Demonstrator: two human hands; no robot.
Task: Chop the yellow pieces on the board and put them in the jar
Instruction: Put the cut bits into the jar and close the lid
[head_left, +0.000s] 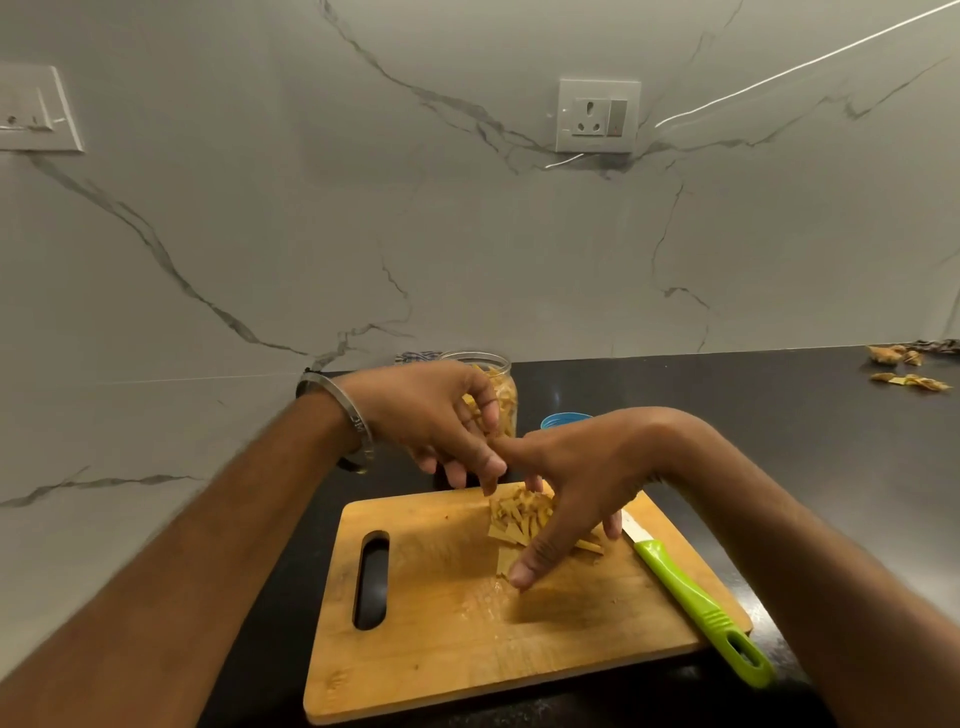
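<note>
- Head view: I see my right hand (566, 488) spread loosely over the yellow pieces (522, 517) at the far side of the board (457, 613), gripping nothing yet.
- My left hand (436, 421), fingers relaxed and empty, hovers in front of the jar (493, 384) just behind the board.
- I'd cup both hands round the heap, keeping clear of the knife (696, 603) on the board's right edge.

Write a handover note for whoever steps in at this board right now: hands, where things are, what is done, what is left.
Left hand: in front of the jar, fingers loosely curled; whether it holds pieces cannot be told.
Right hand: open, fingers spread over the pile of yellow pieces on the cutting board, gathering them.
Knife: lying free along the board's right edge, green handle toward you.
Done: the pile looks chopped; the jar, behind the board, already holds some pieces.
Left: move the pile into the jar. A blue lid lies behind the right hand.
</note>
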